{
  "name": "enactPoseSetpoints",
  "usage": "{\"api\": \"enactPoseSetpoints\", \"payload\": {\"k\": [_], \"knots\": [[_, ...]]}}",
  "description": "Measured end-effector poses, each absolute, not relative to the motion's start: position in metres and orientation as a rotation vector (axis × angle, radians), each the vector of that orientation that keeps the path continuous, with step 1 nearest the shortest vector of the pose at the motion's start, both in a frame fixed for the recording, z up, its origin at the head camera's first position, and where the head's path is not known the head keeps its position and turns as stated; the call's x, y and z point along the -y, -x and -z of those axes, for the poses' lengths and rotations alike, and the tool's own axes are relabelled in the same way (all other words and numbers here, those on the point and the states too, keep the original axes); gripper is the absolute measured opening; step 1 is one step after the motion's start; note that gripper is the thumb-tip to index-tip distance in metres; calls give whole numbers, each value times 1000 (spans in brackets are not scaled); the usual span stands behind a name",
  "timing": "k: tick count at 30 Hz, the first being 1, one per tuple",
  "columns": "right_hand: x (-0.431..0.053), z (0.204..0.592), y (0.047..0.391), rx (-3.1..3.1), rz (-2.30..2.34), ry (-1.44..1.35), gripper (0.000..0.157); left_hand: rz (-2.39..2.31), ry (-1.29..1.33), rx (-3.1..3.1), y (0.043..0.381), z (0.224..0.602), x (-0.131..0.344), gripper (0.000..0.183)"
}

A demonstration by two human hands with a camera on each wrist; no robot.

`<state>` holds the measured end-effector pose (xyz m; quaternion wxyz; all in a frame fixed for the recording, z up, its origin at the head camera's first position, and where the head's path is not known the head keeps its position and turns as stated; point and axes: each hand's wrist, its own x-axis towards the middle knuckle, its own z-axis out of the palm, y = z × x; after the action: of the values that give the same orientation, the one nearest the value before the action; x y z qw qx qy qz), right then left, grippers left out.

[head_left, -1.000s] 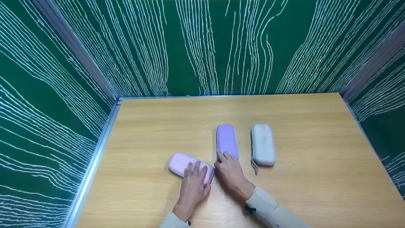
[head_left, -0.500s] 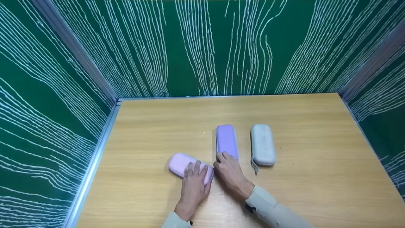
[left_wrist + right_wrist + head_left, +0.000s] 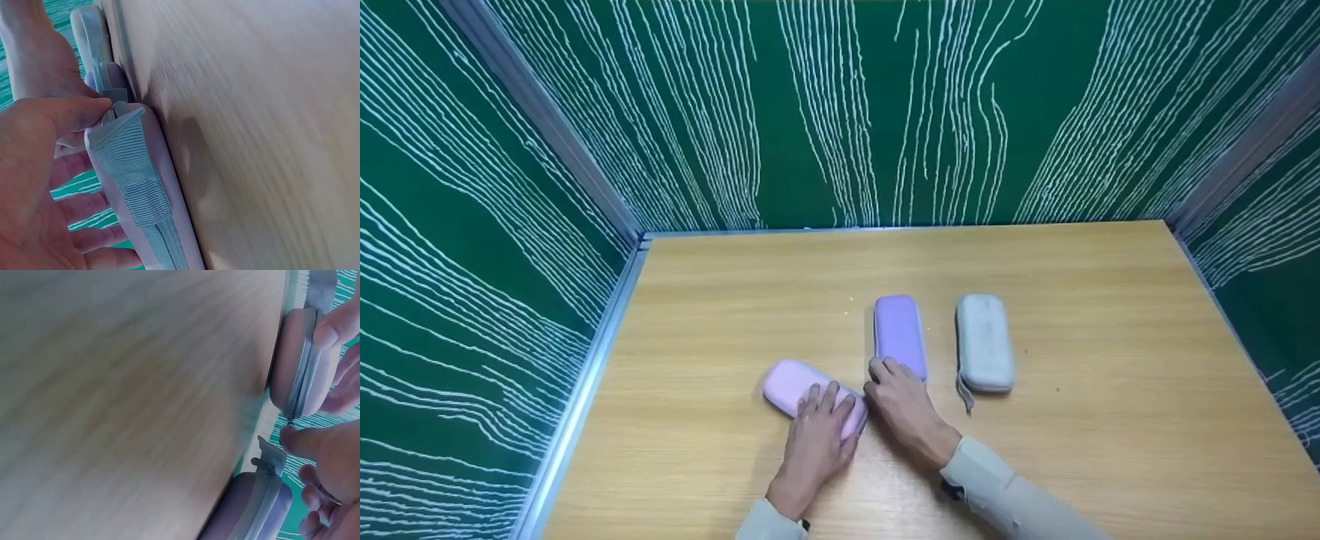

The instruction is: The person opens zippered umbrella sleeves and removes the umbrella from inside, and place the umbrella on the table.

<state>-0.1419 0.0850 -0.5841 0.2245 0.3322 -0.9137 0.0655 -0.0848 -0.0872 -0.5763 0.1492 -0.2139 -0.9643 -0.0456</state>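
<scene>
A pink zippered hard case (image 3: 791, 384) lies slantwise on the table. My left hand (image 3: 814, 442) holds its right end, fingers spread over the top and thumb at the side, as the left wrist view shows. In the right wrist view, my right hand (image 3: 332, 461) pinches the small zipper pull (image 3: 290, 422) at the end of the pink case. Its knuckles hover by the near end of a purple zippered case (image 3: 898, 330), which stands lengthwise. The zip seam (image 3: 305, 365) runs along the pink case's side; no gap in it is visible.
A grey zippered case (image 3: 985, 341) with a wrist strap (image 3: 964, 394) lies right of the purple one. Green panels with white wavy lines (image 3: 825, 112) enclose the wooden table (image 3: 720, 300) at the back and sides. Small pale specks lie left of the purple case.
Almost nothing differs. My right hand has shifted very slightly left, and the left hand keeps its hold on the pink case. The purple and grey cases have not moved.
</scene>
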Motion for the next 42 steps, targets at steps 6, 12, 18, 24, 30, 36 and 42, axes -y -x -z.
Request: {"api": "enactPoseSetpoints", "payload": {"k": [6,12,18,24,30,36,42], "knots": [[-82,583,144,2539,-168,-922,10,127,650,2809,85,575,91,50],[-80,583,145,2545,-148,-913,7,130,688,2840,86,574,94,51],[-78,585,148,2520,-163,-911,7,151,719,2858,87,574,97,51],[-75,586,149,2528,-172,-915,7,174,753,2835,88,573,100,52],[-73,586,151,2534,-173,-913,6,167,789,2836,89,572,102,52],[-71,585,152,2516,-171,-902,5,170,839,2821,90,573,105,53],[-69,585,152,2535,-176,-909,6,185,881,2825,93,572,110,54]]}}
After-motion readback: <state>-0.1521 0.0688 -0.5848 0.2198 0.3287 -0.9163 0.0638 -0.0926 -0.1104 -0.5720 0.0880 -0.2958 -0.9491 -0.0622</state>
